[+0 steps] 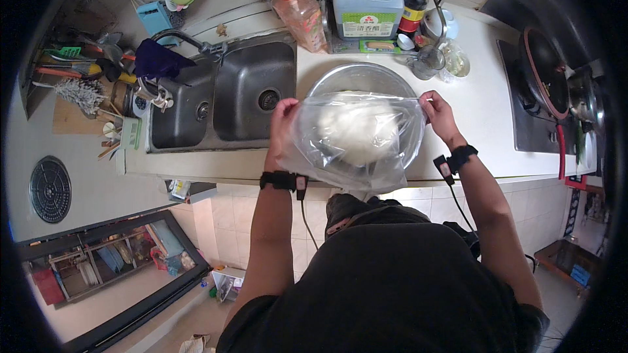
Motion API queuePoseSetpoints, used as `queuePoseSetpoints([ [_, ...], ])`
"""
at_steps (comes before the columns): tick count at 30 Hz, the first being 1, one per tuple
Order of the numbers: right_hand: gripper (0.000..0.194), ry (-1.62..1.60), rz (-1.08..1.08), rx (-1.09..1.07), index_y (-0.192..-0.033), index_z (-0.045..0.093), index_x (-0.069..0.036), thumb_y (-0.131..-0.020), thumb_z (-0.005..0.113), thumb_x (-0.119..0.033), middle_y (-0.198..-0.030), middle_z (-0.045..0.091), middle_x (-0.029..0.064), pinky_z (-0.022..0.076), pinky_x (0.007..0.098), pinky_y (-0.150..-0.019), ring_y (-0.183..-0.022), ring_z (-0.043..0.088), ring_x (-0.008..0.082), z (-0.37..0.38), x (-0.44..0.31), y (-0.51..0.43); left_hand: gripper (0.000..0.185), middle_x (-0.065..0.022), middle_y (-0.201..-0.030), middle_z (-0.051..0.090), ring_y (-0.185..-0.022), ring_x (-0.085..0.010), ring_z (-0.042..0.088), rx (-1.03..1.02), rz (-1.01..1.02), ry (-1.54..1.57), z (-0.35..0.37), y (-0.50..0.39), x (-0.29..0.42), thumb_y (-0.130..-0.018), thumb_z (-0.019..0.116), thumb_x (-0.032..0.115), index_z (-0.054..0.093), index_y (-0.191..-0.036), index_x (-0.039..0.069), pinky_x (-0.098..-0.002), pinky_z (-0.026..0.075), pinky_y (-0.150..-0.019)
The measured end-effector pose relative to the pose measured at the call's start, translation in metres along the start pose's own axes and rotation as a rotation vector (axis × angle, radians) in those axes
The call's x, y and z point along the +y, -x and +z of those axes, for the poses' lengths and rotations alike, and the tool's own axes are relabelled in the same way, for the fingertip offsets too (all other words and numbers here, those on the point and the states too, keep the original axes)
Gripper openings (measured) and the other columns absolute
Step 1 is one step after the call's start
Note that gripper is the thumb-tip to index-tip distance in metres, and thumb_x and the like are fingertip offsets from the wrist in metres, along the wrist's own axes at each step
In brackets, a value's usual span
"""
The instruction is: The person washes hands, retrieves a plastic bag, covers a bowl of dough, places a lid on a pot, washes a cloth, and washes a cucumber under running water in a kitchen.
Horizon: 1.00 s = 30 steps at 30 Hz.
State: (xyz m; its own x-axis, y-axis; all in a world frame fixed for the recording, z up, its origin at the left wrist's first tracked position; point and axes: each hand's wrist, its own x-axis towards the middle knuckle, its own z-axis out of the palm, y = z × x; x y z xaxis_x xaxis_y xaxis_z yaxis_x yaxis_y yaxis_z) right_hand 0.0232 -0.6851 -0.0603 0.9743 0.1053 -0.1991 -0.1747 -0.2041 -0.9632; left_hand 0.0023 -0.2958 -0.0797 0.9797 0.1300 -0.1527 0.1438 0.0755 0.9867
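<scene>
A clear plastic bag point(363, 171) is stretched between my two hands above a round metal basin point(363, 69) on the counter. Through the film shows a pale mass that looks like dough point(360, 130), lying in the basin. My left hand point(283, 122) pinches the bag's upper left corner, beside the basin's left rim. At the right rim my right hand point(438, 112) grips the opposite corner between thumb and fingers. The bag's lower part hangs over the basin's near rim and hides it.
Left of the basin is a double steel sink point(255, 88) with a faucet point(196, 44). Behind stand a pump bottle point(301, 17), a large plastic jug point(370, 7) and a glass jug point(427, 62). On the right, a wok point(544, 73) sits on the gas stove point(525, 130).
</scene>
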Motion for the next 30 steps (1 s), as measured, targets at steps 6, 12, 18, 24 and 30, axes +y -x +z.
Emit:
queuePoseSetpoints([
  [6, 0.021, -0.35, 0.163, -0.138, -0.096, 0.058, -0.011, -0.093, 0.048, -0.029, -0.081, 0.057, -0.0041, 0.0446, 0.022, -0.064, -0.069, 0.051, 0.0052, 0.01, 0.02, -0.028, 0.033, -0.0108, -0.11, 0.055, -0.104, -0.0208, 0.051, -0.145, 0.343, -0.429, 0.039, -0.027, 0.027, -0.084, 0.061, 0.018, 0.055, -0.114, 0.008, -0.0294, 0.041, -0.089],
  [12, 0.029, -0.532, 0.307, -0.261, -0.102, 0.057, -0.009, -0.092, 0.048, -0.034, -0.089, 0.06, -0.0012, 0.0469, 0.0225, -0.072, -0.079, 0.057, 0.0087, -0.01, 0.003, -0.031, 0.032, -0.0128, -0.128, 0.043, -0.115, -0.0297, 0.044, -0.324, 0.464, -0.792, 0.034, -0.031, 0.024, -0.079, 0.065, 0.023, 0.059, -0.11, 0.015, -0.0338, 0.037, -0.095],
  [18, 0.024, 0.162, 0.043, -0.163, -0.091, 0.063, -0.009, -0.087, 0.056, -0.032, -0.081, 0.058, -0.0023, 0.0461, 0.0259, -0.072, -0.078, 0.056, 0.011, -0.022, -0.05, -0.047, 0.023, -0.0142, -0.127, 0.044, -0.106, -0.03, 0.051, -0.398, 0.174, -0.411, 0.027, -0.038, 0.017, -0.08, 0.065, 0.021, 0.061, -0.102, 0.014, -0.0316, 0.043, -0.087],
  [24, 0.022, 0.886, -0.438, -0.388, -0.091, 0.068, -0.013, -0.077, 0.065, -0.029, -0.102, 0.057, 0.0095, 0.0433, 0.0332, -0.085, -0.099, 0.053, 0.0264, 0.018, -0.085, -0.053, 0.018, -0.0128, -0.109, 0.056, -0.091, -0.0253, 0.058, -0.28, 0.316, -0.625, 0.031, -0.044, 0.03, -0.083, 0.061, 0.018, 0.059, -0.097, 0.008, -0.0306, 0.046, -0.074],
  [30, 0.018, 0.905, -0.543, -0.28, -0.088, 0.057, -0.007, -0.078, 0.063, -0.02, -0.103, 0.057, 0.0129, 0.0479, 0.0369, -0.076, -0.093, 0.057, 0.0278, 0.026, -0.085, -0.046, 0.016, -0.0108, -0.09, 0.062, -0.079, -0.0278, 0.061, -0.107, 0.245, -0.627, 0.047, -0.045, 0.036, -0.085, 0.056, 0.021, 0.057, -0.096, 0.008, -0.0345, 0.046, -0.067],
])
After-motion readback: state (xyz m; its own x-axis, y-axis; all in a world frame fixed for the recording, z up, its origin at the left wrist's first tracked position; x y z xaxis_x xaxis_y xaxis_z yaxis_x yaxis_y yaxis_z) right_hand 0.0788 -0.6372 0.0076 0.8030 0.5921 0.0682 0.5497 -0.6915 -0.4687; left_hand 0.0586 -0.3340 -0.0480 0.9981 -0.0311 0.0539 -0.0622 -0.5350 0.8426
